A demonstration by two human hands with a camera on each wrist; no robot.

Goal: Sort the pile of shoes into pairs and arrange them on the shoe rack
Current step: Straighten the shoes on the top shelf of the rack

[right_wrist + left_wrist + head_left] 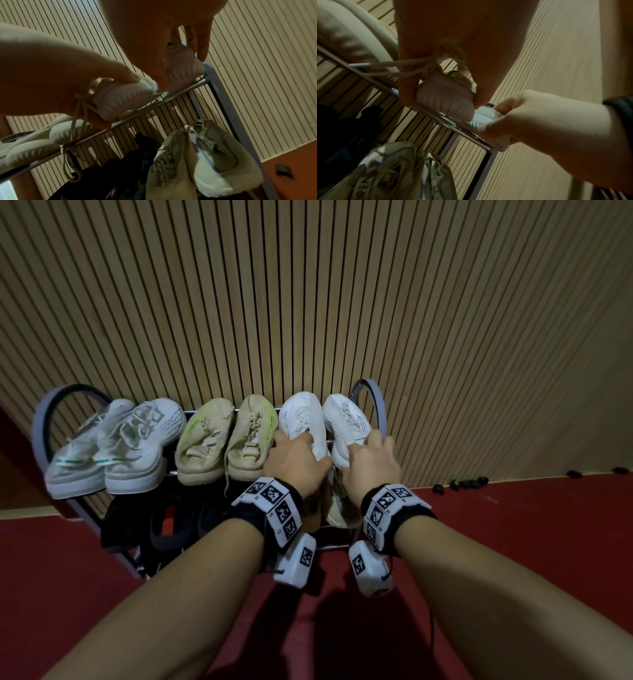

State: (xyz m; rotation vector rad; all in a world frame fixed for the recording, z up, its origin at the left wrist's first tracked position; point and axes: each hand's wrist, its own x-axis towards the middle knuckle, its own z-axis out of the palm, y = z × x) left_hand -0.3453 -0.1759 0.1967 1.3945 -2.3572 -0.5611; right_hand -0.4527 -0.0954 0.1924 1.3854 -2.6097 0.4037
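Observation:
A metal shoe rack (375,402) stands against the slatted wall. Its top shelf carries a white pair with green trim (113,446), a cream pair with neon marks (226,440) and a white pair at the right end. My left hand (294,460) grips the heel of the left white shoe (301,414). My right hand (371,463) grips the heel of the right white shoe (346,414). In the left wrist view that heel (450,108) sits between thumb and fingers above the front bar (481,143). The right wrist view has the right shoe's heel (185,70) pinched the same way.
On the lower shelf lie black shoes (154,529) at the left and a beige pair (214,162) below my hands. The floor (513,542) is red. Several small dark objects (469,483) lie along the wall base to the right.

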